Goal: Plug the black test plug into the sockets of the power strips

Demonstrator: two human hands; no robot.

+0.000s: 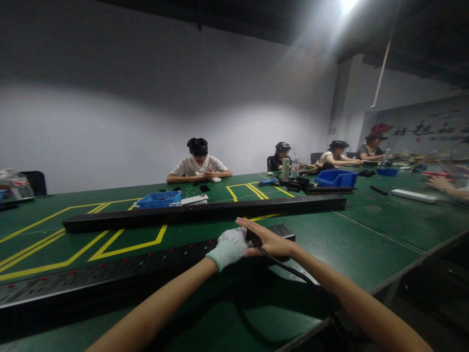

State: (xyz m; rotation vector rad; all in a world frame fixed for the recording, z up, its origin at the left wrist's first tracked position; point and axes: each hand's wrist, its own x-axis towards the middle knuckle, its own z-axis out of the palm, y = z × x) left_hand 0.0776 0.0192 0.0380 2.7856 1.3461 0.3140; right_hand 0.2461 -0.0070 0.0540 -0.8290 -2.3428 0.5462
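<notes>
A long black power strip (126, 266) with red switches runs from the lower left of the table to beneath my hands. My left hand (232, 243) wears a white glove with a mint cuff. Its fingers are curled above the strip, and what they hold is hidden. My right hand (269, 240) is bare, fingers straight and thumb below, around a black plug (253, 238) beside the glove. From the plug a black cable (293, 271) droops along my right forearm towards the table's front edge. Whether the plug touches the strip I cannot tell.
A second long power strip (205, 211) lies behind the first. Beyond it are a blue bin (159, 199), a white phone (194, 199) and a seated person (200, 164). Another blue bin (336, 178) and a white power strip (414, 196) lie to the right, where several people sit.
</notes>
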